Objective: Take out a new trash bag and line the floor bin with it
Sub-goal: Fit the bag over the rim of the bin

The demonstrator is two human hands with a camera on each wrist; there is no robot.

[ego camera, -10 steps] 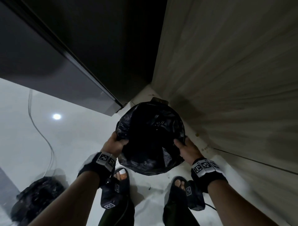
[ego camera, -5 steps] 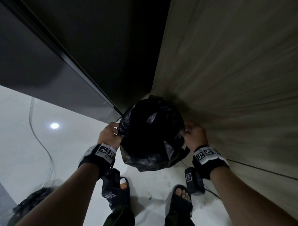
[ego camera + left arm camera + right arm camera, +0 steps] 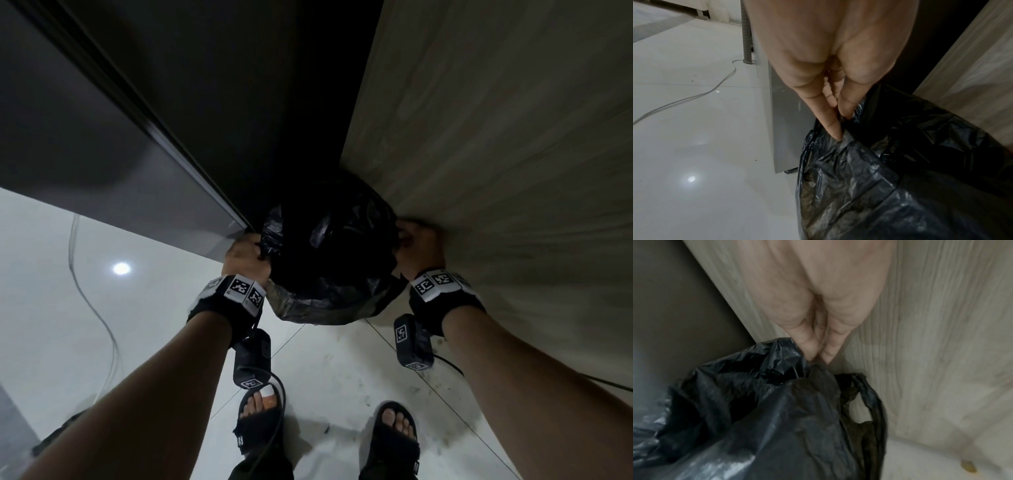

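A black trash bag (image 3: pixel 329 253) is draped over the floor bin, whose wall shows only as a shape under the plastic (image 3: pixel 315 308). The bin sits in the corner between a dark grey unit and a wood-grain panel. My left hand (image 3: pixel 245 255) grips the bag's left rim; in the left wrist view thumb and fingers (image 3: pixel 835 128) pinch the plastic (image 3: pixel 890 178). My right hand (image 3: pixel 416 245) grips the right rim next to the panel, pinching the bag (image 3: pixel 766 418) at its edge (image 3: pixel 818 356). A loop handle (image 3: pixel 875 402) hangs loose there.
The dark grey unit (image 3: pixel 102 154) stands at the left and the wood-grain panel (image 3: pixel 496 137) at the right. A cable (image 3: pixel 99 318) trails over the white tiled floor. Another black bag (image 3: pixel 58 435) lies at the lower left. My sandalled feet (image 3: pixel 260 421) stand just behind the bin.
The lined bin has moved away from me, deeper into the corner. Both hands went with it and now grip the rim at its sides rather than its near edge.
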